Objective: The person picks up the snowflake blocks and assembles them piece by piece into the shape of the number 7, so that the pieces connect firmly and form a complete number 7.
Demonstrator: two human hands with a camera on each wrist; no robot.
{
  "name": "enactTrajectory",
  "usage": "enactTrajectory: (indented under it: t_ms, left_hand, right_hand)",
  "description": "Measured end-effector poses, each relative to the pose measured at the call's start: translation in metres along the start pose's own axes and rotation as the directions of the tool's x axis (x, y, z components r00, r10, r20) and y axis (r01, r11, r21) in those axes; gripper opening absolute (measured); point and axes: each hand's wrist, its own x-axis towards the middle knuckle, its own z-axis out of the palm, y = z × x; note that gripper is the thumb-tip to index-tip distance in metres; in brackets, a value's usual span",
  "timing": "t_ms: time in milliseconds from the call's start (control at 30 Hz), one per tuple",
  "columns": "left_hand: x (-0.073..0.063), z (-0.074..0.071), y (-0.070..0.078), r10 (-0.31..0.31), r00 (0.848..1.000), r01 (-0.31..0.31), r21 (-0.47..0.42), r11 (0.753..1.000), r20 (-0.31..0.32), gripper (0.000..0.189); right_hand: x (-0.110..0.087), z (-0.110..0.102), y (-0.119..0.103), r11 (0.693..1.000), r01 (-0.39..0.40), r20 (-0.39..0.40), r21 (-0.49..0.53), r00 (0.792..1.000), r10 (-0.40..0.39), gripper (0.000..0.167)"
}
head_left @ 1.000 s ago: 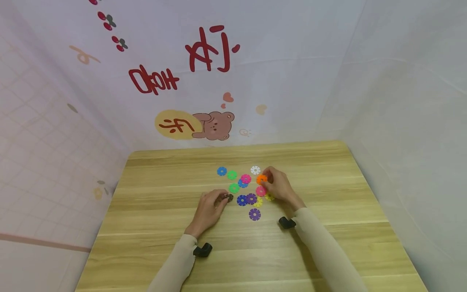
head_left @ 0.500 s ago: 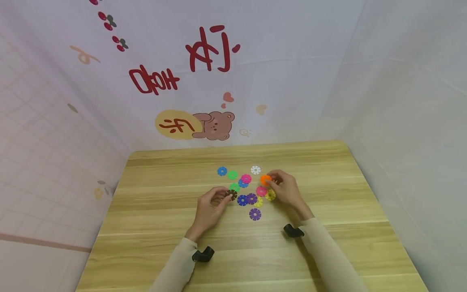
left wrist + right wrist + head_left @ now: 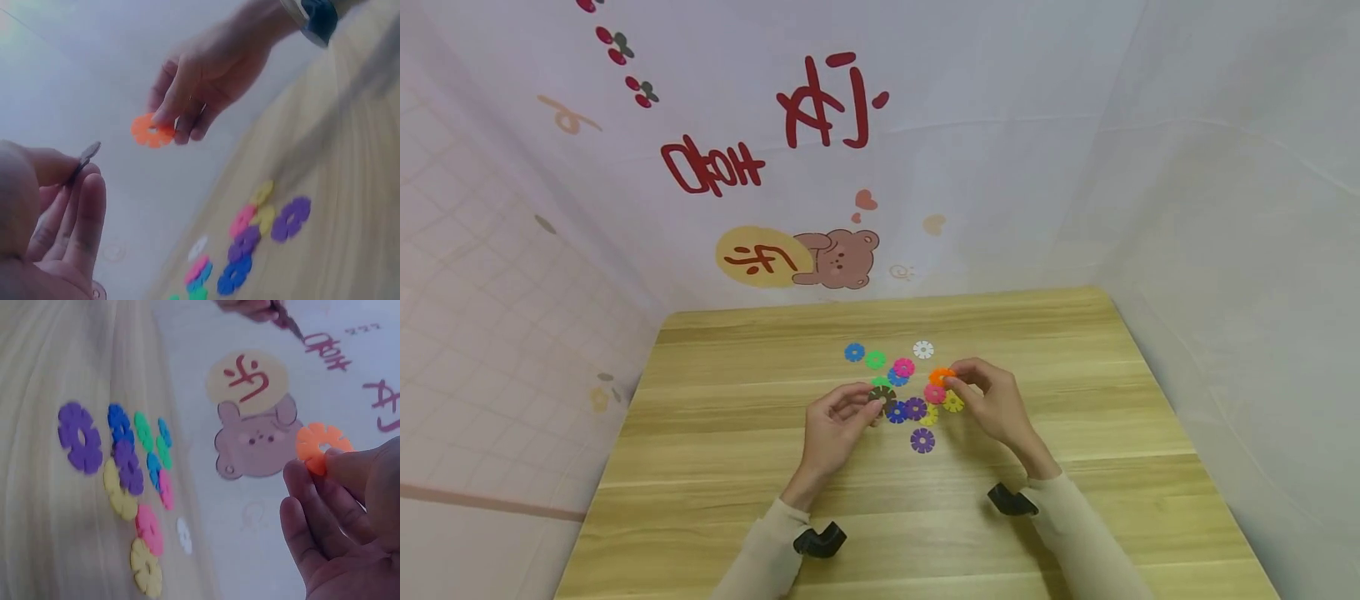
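Note:
Between thumb and fingers my left hand (image 3: 837, 429) pinches a dark brown notched disc (image 3: 882, 400), held up off the table. An orange notched disc (image 3: 942, 378) is pinched by my right hand (image 3: 996, 404), also raised. In the left wrist view the brown disc (image 3: 89, 153) is seen nearly edge-on, apart from the orange disc (image 3: 153, 130). Beneath the hands lie several loose notched discs, among them a purple one (image 3: 922, 440), a dark blue one (image 3: 897, 412), a pink one (image 3: 935, 393) and a white one (image 3: 923, 349). The brown disc partly hides a green one (image 3: 882, 382).
The wooden table (image 3: 715, 467) carries the discs near its middle, some overlapping. White printed cloth (image 3: 1000, 167) rises behind the table and along both sides. A light blue disc (image 3: 854, 352) lies at the far left of the group.
My left hand has lifted the brown disc from the table and shifted it slightly right. The right hand has raised the orange disc and drawn it toward me.

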Motion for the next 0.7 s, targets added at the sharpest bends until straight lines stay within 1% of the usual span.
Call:
enactTrajectory:
  t_ms: [100, 167, 233, 333, 467, 700]
  left_hand:
    - [-0.002, 0.002, 0.002, -0.056, 0.998, 0.056, -0.027, 0.998, 0.008, 0.03]
    - [-0.004, 0.003, 0.003, -0.074, 0.997, 0.075, -0.037, 0.996, 0.022, 0.031]
    - [-0.005, 0.004, 0.004, -0.089, 0.995, 0.091, -0.051, 0.995, 0.033, 0.031]
    - [-0.007, 0.007, 0.005, -0.115, 0.993, 0.117, -0.065, 0.991, 0.032, 0.032]
    - [-0.01, 0.009, 0.005, -0.142, 0.989, 0.143, -0.067, 0.987, 0.029, 0.032]
    - [-0.011, 0.013, 0.007, -0.187, 0.982, 0.188, -0.076, 0.979, 0.019, 0.031]
  right_hand:
    - [-0.006, 0.003, -0.01, 0.998, -0.004, 0.017, 0.06, 1.0, 0.003, 0.01]
    - [-0.01, 0.006, -0.014, 0.995, 0.016, 0.023, 0.096, 1.0, -0.018, 0.009]
    - [-0.013, 0.009, -0.018, 0.991, 0.045, 0.028, 0.128, 0.998, -0.049, 0.01]
    - [-0.018, 0.013, -0.022, 0.982, 0.105, 0.033, 0.156, 0.993, -0.111, 0.014]
    - [-0.023, 0.016, -0.025, 0.972, 0.165, 0.041, 0.165, 0.984, -0.174, 0.019]
    - [-0.025, 0.022, -0.03, 0.959, 0.222, 0.052, 0.177, 0.971, -0.234, 0.022]
